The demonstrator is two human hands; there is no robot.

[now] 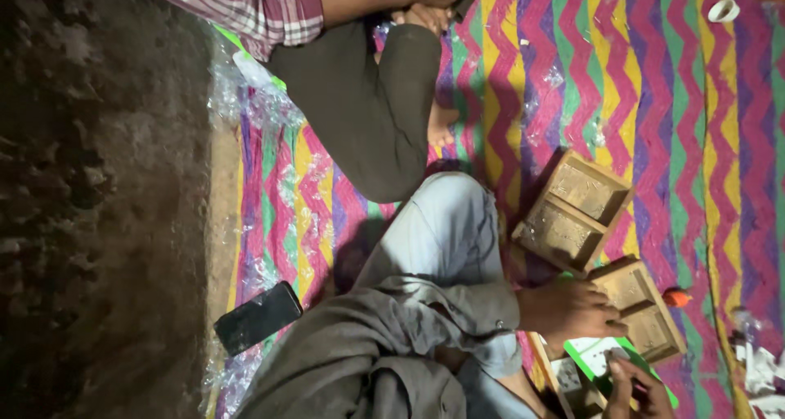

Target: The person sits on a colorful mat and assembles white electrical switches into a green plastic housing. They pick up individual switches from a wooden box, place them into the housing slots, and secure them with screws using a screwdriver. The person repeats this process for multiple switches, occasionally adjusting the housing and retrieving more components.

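Note:
My left hand [572, 309], in a grey sleeve, grips the near edge of a wooden two-compartment mould [646, 313] lying on the striped mat. My right hand [636, 386] sits at the bottom edge of the view, fingers curled over a white sheet with a green border [601, 355]. Whether it grips the sheet is unclear, as the hand is partly cut off. A second wooden two-compartment mould [576, 210] lies apart, just beyond my knee. Part of another wooden frame [572, 382] shows under the sheet.
Another person in a plaid shirt [253, 6] and dark trousers sits close, knee [392, 141] near mine. A black phone [257, 317] lies at the mat's edge beside bare earth [98, 198]. A small orange object [677, 298], a white tape roll [724, 10] and paper scraps [760, 370] lie around.

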